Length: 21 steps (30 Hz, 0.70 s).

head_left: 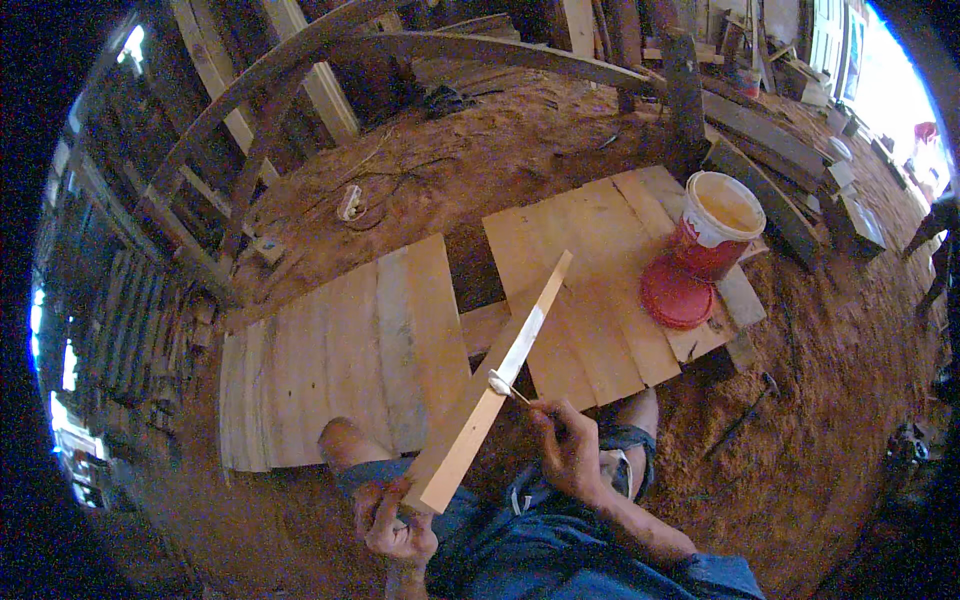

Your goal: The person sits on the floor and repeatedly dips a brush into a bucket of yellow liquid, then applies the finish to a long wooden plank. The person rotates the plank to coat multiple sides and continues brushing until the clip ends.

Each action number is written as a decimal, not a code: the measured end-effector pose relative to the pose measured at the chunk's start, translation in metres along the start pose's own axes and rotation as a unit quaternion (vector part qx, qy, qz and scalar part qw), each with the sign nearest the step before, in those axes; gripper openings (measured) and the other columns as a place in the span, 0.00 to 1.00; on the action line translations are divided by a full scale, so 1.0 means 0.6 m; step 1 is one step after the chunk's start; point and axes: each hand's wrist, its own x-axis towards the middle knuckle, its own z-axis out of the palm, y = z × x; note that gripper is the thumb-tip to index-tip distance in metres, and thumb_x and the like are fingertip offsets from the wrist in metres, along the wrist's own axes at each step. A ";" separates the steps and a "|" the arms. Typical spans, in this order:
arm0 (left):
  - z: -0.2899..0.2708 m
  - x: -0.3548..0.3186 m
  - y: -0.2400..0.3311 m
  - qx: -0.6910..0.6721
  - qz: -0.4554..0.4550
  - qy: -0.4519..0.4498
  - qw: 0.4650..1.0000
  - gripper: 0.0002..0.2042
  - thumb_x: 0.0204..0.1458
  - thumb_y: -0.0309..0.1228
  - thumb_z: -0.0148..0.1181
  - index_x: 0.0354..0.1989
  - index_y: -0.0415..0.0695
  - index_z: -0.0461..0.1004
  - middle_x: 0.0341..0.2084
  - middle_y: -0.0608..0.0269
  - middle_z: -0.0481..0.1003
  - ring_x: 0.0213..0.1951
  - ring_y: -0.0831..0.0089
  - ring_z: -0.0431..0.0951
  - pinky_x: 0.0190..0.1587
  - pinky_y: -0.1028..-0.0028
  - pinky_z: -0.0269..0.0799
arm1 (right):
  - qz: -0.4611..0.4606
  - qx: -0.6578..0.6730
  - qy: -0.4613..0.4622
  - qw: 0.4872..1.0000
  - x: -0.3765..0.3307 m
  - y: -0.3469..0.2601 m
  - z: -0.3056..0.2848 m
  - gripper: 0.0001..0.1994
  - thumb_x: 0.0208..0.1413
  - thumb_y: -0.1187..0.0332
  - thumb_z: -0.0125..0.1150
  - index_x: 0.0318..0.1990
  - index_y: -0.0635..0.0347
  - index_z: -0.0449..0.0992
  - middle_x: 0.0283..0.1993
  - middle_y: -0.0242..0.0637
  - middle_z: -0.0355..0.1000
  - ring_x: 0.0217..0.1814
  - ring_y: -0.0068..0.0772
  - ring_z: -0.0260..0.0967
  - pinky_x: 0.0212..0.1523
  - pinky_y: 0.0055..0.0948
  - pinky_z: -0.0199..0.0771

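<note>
My left hand [398, 525] grips the near end of a long, narrow wooden strip [462, 447], which slants up and away to the right over the boards. A thin-handled spreader [511, 389], its rounded tip coated white, is pinched in my right hand [570, 447]. That tip touches the strip about halfway along. From there a wet white layer, like glue or paint, runs along the upper face toward the far end; the near half is bare wood. I cannot make out whether the spreader is a spoon, brush or stick.
Flat wooden boards form a left panel [350, 360] and a right panel [570, 300]. A red and white bucket [715, 235] holds pale contents, its red lid [678, 292] beside it. A hammer [742, 415] lies on the sawdust at right. Curved timber frames [500, 46] stand behind.
</note>
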 end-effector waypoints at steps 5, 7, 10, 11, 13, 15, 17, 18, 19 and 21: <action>0.000 0.007 0.007 -0.012 -0.039 -0.026 0.999 0.20 0.54 0.48 0.60 0.41 0.42 0.80 0.28 0.57 0.74 0.30 0.59 0.72 0.32 0.62 0.68 | -0.034 -0.004 -0.074 0.997 -0.035 -0.048 -0.021 0.08 0.61 0.71 0.57 0.39 0.67 0.77 0.30 0.41 0.77 0.32 0.28 0.73 0.34 0.28 0.71; 0.001 0.007 0.009 -0.018 -0.043 -0.020 0.999 0.21 0.55 0.49 0.59 0.40 0.42 0.80 0.28 0.57 0.74 0.29 0.60 0.71 0.31 0.63 0.67 | -0.008 0.038 -0.066 0.997 -0.027 -0.049 -0.023 0.09 0.62 0.70 0.57 0.39 0.68 0.78 0.30 0.40 0.76 0.33 0.26 0.71 0.35 0.27 0.70; 0.000 0.007 0.010 -0.026 -0.035 -0.014 0.999 0.21 0.55 0.50 0.59 0.40 0.42 0.81 0.28 0.57 0.74 0.28 0.60 0.71 0.30 0.65 0.66 | 0.046 0.070 0.013 0.996 0.009 -0.028 -0.009 0.10 0.62 0.68 0.57 0.38 0.67 0.78 0.29 0.41 0.74 0.34 0.24 0.69 0.37 0.24 0.68; 0.000 0.008 0.011 -0.025 -0.036 -0.016 0.999 0.21 0.55 0.49 0.59 0.40 0.42 0.81 0.28 0.57 0.74 0.28 0.61 0.71 0.30 0.65 0.66 | 0.049 0.029 0.003 0.998 0.016 -0.020 -0.008 0.09 0.62 0.68 0.57 0.37 0.67 0.78 0.29 0.40 0.74 0.33 0.24 0.68 0.36 0.24 0.68; -0.001 0.010 0.011 -0.034 -0.039 -0.018 0.999 0.21 0.55 0.49 0.59 0.40 0.41 0.81 0.28 0.58 0.75 0.28 0.61 0.71 0.30 0.65 0.67 | 0.034 -0.036 -0.016 0.999 0.019 -0.012 -0.008 0.09 0.62 0.69 0.56 0.37 0.67 0.77 0.28 0.40 0.74 0.31 0.25 0.68 0.34 0.26 0.68; -0.001 0.012 0.012 -0.053 -0.044 -0.015 0.998 0.20 0.55 0.48 0.60 0.40 0.41 0.80 0.28 0.58 0.75 0.28 0.61 0.72 0.31 0.66 0.68 | 0.027 -0.101 -0.038 0.994 0.004 -0.018 -0.012 0.08 0.62 0.70 0.56 0.37 0.67 0.77 0.28 0.40 0.74 0.29 0.27 0.70 0.32 0.27 0.69; 0.000 0.014 0.012 -0.048 -0.028 -0.015 0.998 0.20 0.55 0.47 0.59 0.40 0.40 0.81 0.28 0.59 0.76 0.29 0.61 0.73 0.31 0.65 0.68 | -0.043 -0.068 -0.045 0.996 -0.020 -0.036 -0.014 0.07 0.61 0.71 0.55 0.37 0.66 0.77 0.26 0.40 0.74 0.28 0.31 0.71 0.31 0.29 0.70; 0.001 0.014 0.012 -0.046 -0.019 -0.015 0.999 0.20 0.56 0.47 0.58 0.39 0.40 0.81 0.27 0.60 0.76 0.29 0.62 0.74 0.31 0.65 0.69 | -0.063 -0.059 -0.048 0.995 -0.034 -0.050 -0.014 0.07 0.61 0.71 0.55 0.38 0.66 0.77 0.26 0.40 0.74 0.27 0.32 0.72 0.30 0.29 0.70; 0.001 0.014 0.012 -0.036 -0.024 -0.015 0.999 0.20 0.56 0.47 0.58 0.39 0.40 0.81 0.27 0.60 0.76 0.29 0.62 0.74 0.31 0.65 0.69 | -0.063 -0.060 -0.061 0.994 -0.047 -0.065 -0.014 0.05 0.59 0.73 0.57 0.37 0.65 0.77 0.25 0.43 0.75 0.26 0.33 0.73 0.27 0.29 0.70; 0.001 0.013 0.011 -0.019 -0.033 -0.014 0.999 0.20 0.56 0.47 0.57 0.39 0.40 0.81 0.28 0.60 0.76 0.29 0.62 0.75 0.32 0.65 0.69 | -0.089 -0.062 -0.097 0.989 -0.073 -0.093 -0.014 0.03 0.57 0.75 0.59 0.36 0.65 0.77 0.24 0.43 0.75 0.24 0.31 0.72 0.25 0.28 0.69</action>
